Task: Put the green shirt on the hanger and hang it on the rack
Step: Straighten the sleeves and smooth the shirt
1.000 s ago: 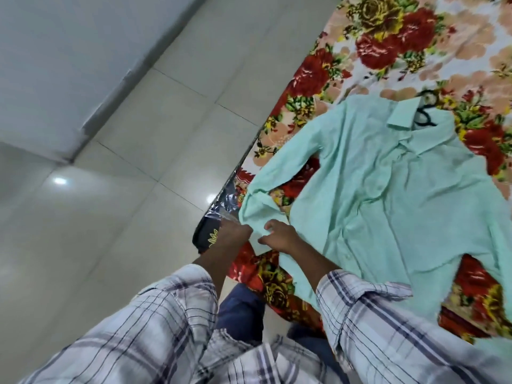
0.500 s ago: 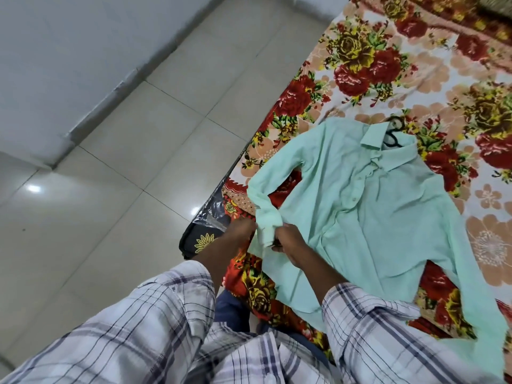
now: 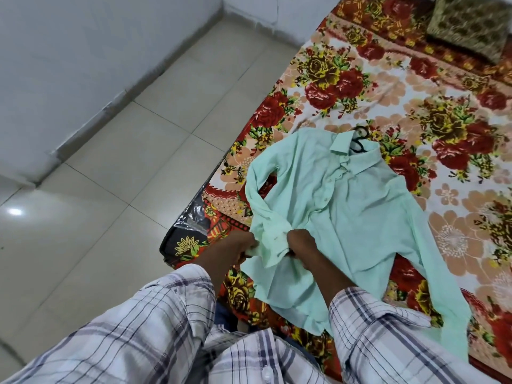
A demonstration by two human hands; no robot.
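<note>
Here's the bed (image 3: 457, 112), floral spread in red, yellow and peach, standing on pale floor (image 3: 110, 217) tiles. Across it lies the shirt (image 3: 346, 212), pale green, front up, collar towards the far side, one sleeve trailing along the near right. A black hanger (image 3: 360, 137) pokes out at the collar. A patterned cushion (image 3: 471, 20) sits at the far corner
</note>
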